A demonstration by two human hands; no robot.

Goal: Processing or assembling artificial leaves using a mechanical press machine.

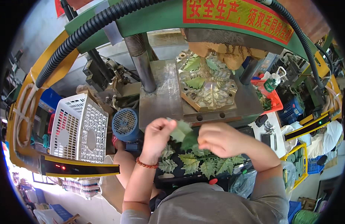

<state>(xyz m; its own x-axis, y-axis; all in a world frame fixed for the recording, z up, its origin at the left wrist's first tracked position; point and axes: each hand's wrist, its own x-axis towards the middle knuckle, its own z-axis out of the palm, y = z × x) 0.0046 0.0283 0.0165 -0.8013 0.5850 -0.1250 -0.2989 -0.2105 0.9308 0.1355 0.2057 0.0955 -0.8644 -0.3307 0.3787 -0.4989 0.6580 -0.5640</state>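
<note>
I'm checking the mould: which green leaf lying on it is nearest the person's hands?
The front leaf on the metal mould: it lies nearer the left hand and right hand; the other leaves sit farther back.

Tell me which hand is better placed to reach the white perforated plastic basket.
Left, probably: your left hand is nearer the basket, though it pinches a green, jagged-edged leaf. Your right hand is farther, beyond the left.
</note>
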